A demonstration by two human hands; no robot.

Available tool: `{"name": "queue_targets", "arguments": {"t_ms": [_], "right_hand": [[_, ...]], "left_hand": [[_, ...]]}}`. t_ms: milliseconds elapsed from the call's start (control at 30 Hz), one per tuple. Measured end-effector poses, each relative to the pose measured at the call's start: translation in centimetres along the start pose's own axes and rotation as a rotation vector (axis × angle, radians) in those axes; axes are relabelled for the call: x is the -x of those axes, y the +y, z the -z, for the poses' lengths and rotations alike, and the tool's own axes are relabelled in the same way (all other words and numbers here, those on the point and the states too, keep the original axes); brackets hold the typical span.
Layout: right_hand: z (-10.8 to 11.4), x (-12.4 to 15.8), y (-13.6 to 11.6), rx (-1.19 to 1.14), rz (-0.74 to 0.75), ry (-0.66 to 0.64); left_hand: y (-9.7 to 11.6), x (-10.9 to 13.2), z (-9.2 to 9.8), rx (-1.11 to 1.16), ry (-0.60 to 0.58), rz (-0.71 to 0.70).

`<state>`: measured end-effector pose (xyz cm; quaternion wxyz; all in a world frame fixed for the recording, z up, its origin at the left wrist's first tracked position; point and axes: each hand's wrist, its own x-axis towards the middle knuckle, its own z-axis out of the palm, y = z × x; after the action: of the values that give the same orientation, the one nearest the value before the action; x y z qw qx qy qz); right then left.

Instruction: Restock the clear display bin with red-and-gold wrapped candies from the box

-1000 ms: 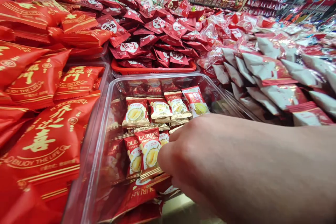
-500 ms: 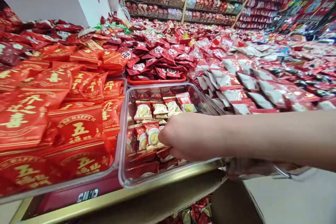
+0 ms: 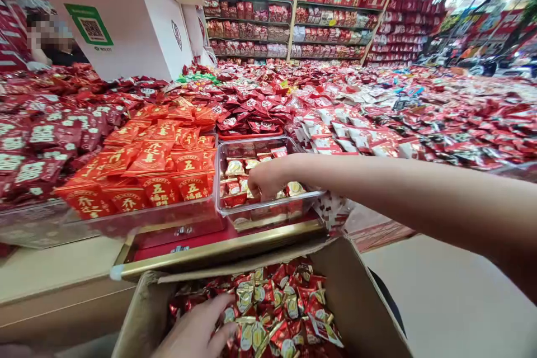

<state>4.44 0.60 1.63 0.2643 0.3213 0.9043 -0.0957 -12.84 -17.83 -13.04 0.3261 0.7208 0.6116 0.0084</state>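
My right hand [image 3: 271, 178] reaches into a clear plastic tray [image 3: 272, 210], its fingers curled down among small red-and-gold wrapped candies [image 3: 235, 168]. Whatever those fingers hold is hidden under the hand. In the tray the candies lie in rows, and their wrappers show a yellow durian picture. Below, my left hand [image 3: 197, 327] is over an open cardboard box [image 3: 356, 285], fingers apart, at the left of a heap of loose candies [image 3: 289, 305] in the same wrappers. No candy shows in its grip.
Orange-red packets [image 3: 159, 173] fill the bin left of the tray. Dark red packets [image 3: 251, 114] lie behind it, white-and-red ones [image 3: 348, 131] to the right. A gold-edged counter front [image 3: 226, 251] runs between tray and box. A white pillar [image 3: 113, 22] and a person [image 3: 54, 45] are at far left.
The view has tilted and drawn back, bringing the box and my left hand into sight. My right hand stays in the tray, now over its left-middle part.
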Motion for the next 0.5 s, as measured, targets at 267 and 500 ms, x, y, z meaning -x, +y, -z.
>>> {"name": "queue_targets", "arguments": {"t_ms": [267, 500], "right_hand": [[-1.1, 7.0, -0.4, -0.149, -0.026, 0.655], [-13.7, 11.5, -5.8, -0.421, 0.3, 0.608]], "left_hand": [[-0.2, -0.6, 0.0, -0.135, 0.018, 0.03], [-1.4, -0.8, -1.0, -0.296, -0.029, 0.194]]}}
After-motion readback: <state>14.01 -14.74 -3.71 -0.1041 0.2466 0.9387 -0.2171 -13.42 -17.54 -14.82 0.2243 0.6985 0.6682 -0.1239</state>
